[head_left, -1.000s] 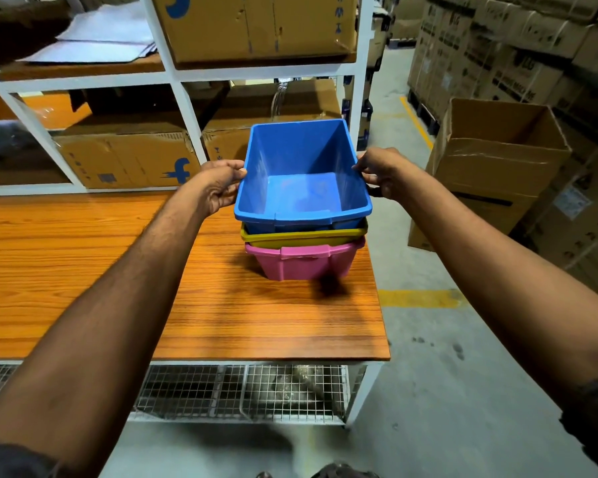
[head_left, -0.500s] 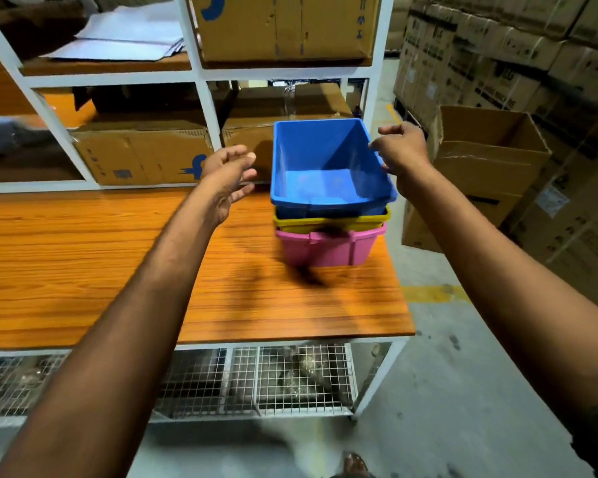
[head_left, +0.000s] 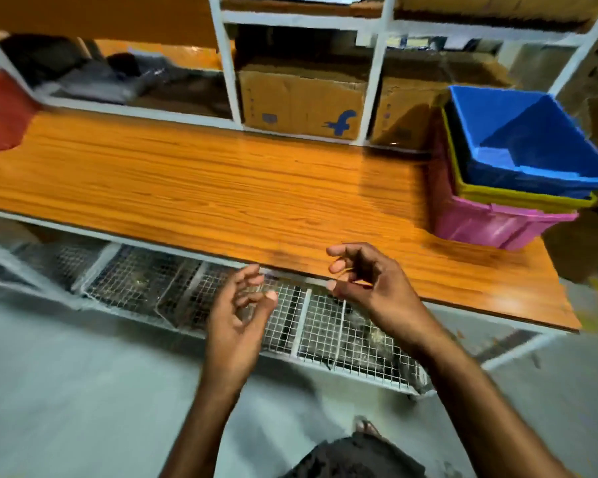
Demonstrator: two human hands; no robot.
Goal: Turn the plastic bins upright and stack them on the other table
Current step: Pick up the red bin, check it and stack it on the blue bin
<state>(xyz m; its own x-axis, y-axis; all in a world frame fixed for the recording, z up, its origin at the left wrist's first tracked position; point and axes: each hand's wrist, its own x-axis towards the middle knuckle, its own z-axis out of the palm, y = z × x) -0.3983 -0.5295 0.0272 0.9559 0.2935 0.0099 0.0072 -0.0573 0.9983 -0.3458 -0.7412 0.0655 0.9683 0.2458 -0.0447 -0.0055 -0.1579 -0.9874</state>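
Nesting upright at the right end of the table [head_left: 221, 188], blue bin [head_left: 532, 143] in yellow bin [head_left: 518, 199] in pink bin [head_left: 491, 225]; left hand [head_left: 239, 315] and right hand [head_left: 363, 284] are held empty, loosely curled, by the front edge

Dim indoor light; motion blur throughout — edges warped, smeared

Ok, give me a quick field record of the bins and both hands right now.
stack: blue bin in yellow bin in pink bin, all upright
stack place: right end of table
left hand: holds nothing, fingers loosely curled, in front of the table
right hand: holds nothing, fingers loosely curled, at the table's near edge
far left: red thing, blurred, cut by frame
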